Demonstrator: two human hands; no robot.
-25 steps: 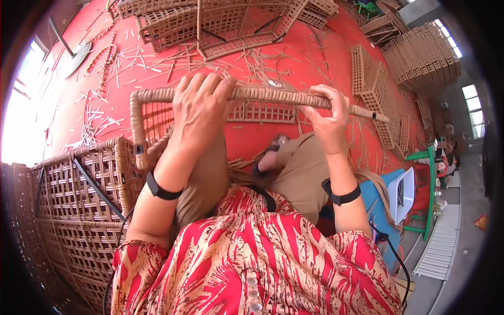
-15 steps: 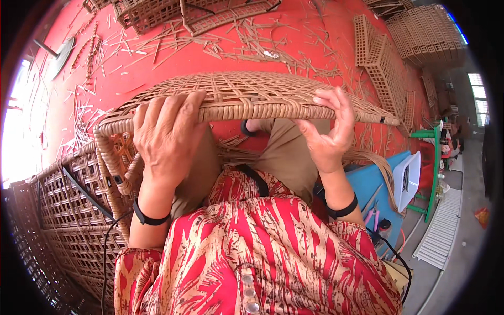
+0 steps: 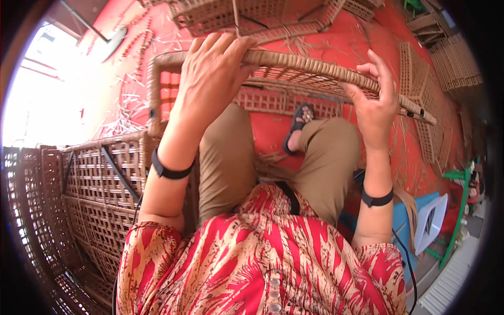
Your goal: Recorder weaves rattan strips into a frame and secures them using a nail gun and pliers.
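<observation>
Basket (image 3: 310, 64) is hanging in the hands at 12 o'clock, beyond the knees (image 3: 226, 123), its rim sloping down toward 2 o'clock. Left hand (image 3: 212, 73) is gripping the rim at 11 o'clock, fingers curling over the top; right hand (image 3: 375, 105) is holding it near 2 o'clock, thumb on the near side, fingers bending loosely round the far side. Progress, as judged: winding is covering the visible rim closely and lattice is filling the side behind it, so the piece is looking largely made. What is left is not showing plainly; dark spots are interrupting the winding at the left post (image 3: 153, 113) and right end (image 3: 421, 112), but whether these are bare or taped I cannot tell. The left palm is hiding a length of rim, and the finger pads are escaping view. The lower lattice is blending with cane on the red floor. Farther out, a big basket (image 3: 105, 178) is standing at 8 o'clock, partly covered by the forearm; a white tub (image 3: 440, 210) is sitting at 4 o'clock, its contents unclear. Glare is washing out 10 o'clock; the lens rim is cutting off the stack (image 3: 457, 65) at 2 o'clock.
</observation>
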